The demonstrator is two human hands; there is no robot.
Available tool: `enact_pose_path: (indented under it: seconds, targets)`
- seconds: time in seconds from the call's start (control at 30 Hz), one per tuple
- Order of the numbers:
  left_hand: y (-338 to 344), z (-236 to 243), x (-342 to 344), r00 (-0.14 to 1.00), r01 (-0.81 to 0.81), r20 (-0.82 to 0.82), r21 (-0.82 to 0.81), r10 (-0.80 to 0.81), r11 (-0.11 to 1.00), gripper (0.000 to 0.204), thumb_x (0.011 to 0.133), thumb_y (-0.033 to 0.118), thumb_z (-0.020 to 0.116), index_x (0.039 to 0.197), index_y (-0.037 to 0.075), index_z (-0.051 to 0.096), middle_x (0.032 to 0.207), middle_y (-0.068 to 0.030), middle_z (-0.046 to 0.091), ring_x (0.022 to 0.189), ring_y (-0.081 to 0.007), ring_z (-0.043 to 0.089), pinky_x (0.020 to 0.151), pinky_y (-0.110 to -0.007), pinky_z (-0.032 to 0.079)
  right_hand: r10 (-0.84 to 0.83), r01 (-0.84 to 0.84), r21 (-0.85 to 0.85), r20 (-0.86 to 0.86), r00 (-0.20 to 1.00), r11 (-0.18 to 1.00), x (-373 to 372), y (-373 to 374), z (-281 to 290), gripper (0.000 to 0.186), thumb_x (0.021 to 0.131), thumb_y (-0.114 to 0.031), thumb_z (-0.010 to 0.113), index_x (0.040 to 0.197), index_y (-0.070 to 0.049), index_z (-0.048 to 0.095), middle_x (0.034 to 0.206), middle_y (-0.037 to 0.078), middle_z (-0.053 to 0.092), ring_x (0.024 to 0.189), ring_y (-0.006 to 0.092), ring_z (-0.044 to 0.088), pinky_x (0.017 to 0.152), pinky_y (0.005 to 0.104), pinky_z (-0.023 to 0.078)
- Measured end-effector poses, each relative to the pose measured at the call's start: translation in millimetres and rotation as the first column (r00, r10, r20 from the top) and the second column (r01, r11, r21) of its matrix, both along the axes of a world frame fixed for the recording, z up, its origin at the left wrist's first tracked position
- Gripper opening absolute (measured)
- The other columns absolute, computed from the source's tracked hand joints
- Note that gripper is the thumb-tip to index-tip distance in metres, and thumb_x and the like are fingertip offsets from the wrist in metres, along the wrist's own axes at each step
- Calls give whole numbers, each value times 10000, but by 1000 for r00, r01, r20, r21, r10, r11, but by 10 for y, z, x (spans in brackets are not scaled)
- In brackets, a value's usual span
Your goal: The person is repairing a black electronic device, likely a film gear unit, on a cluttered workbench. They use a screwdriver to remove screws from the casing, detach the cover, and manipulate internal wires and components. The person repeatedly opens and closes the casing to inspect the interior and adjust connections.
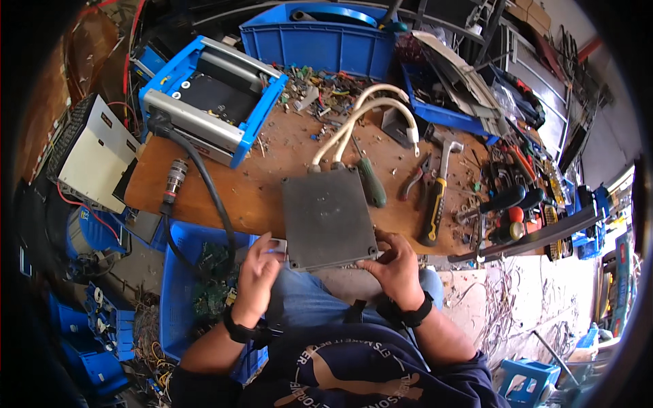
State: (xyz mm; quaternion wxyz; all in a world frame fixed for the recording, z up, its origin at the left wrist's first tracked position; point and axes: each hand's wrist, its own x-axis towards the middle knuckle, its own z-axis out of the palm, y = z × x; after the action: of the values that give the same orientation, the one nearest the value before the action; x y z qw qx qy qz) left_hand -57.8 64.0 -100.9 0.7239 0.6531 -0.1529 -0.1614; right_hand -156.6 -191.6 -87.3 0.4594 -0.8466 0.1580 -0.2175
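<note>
Presently my left hand [257,272] and right hand [394,268] grip the near corners of the flat grey metal box [328,209], fingers curled shut on its rim, at the workbench [265,183] edge. Cover still on; nothing opened. Matte, dusty casing; two cream cables [360,119] attached; screwdriver [369,178] beside.

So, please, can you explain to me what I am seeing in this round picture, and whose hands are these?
The picture comes from a wide camera worn on a person's head, looking down, so straight edges bend near the rim. The two hands belong to that person. The left hand and right hand grip the near corners of a flat grey metal box with white cables, resting on the edge of a wooden workbench. On the bench lie a green screwdriver, pliers, a hammer and a blue-framed unit.
</note>
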Motion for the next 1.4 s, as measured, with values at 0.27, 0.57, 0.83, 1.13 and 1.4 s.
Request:
enact_pose_path:
  seconds: [0.27,0.57,0.83,1.13,1.4]
  targets:
    - [-90,164,68,806,279,-469,-236,-361,931,458,1001,385,509,1322,58,500,1321,-153,572,1114,-340,607,928,-486,487,6,-4,75,-34,999,997,4,18,42,634,626,-68,891,1187,28,611,1000,91,667,693,119,624,642,258,523]
    - [-181,222,-23,795,245,-511,-222,-327,944,633,915,431,649,1394,80,430,1348,-86,516,1195,-283,503,1000,-477,408,91,-91,3,-60,994,996,-24,-14,99,732,669,-134,876,1290,49,535,1138,135,605,899,184,634,702,284,531]
    - [-205,220,9,753,191,-579,-263,-313,946,494,890,320,709,1275,79,514,1224,-46,578,1104,-221,553,940,-422,460,158,-155,52,-47,986,986,-28,-14,459,688,853,-305,724,1319,127,461,1281,259,525,1168,398,552,980,409,454]
    - [-202,249,-9,761,206,-565,-255,-319,945,479,889,230,714,1279,54,498,1201,-43,591,1093,-185,562,936,-396,473,183,-183,126,12,983,975,-32,106,204,567,948,-241,624,1389,60,433,1439,232,401,1346,335,415,1099,387,354]
    - [-241,182,-148,881,262,-340,-228,-329,938,792,815,160,754,1455,-16,320,1329,-81,522,1196,-192,512,1009,-352,418,240,-253,291,79,967,923,-284,132,48,639,952,-233,626,1483,-21,341,1556,168,257,1392,298,360,1052,398,417]
